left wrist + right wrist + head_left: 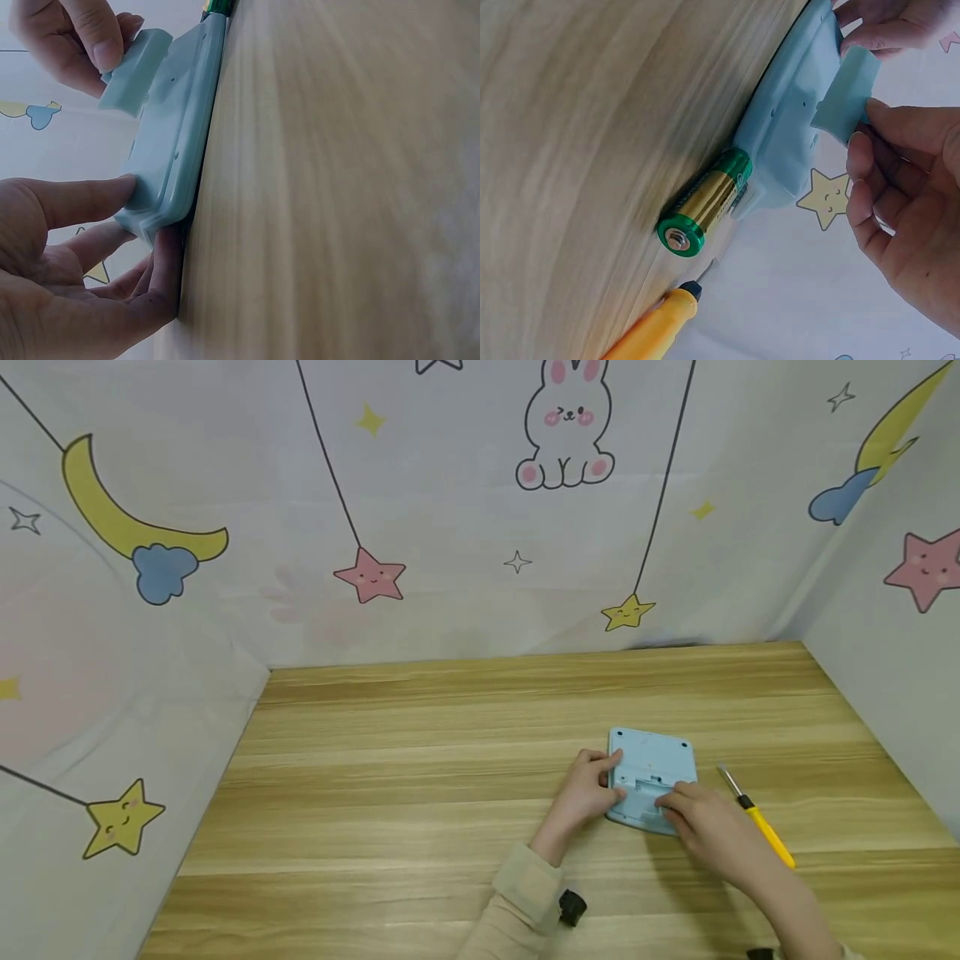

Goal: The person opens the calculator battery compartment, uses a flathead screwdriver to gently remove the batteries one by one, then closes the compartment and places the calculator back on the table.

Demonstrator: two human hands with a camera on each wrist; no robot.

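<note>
A light blue, flat plastic device [648, 752] lies on the table with its underside up, showing a recessed battery compartment [647, 787]. At its left edge, my left hand [579, 789] grips it, thumb on top and other fingers along the side and beneath, as the left wrist view shows. My right hand [708, 827] pinches a small light blue battery cover [847, 90] between thumb and fingers, tilted above the compartment. A green and gold battery [709, 199] lies beside the device; in the head view the right hand hides it.
To the right of the device rests a yellow-handled screwdriver [767, 828], its metal tip pointing away. The wooden table [420, 752] is bordered at the back and sides by white cloth [465, 527] printed with stars, moons and a rabbit.
</note>
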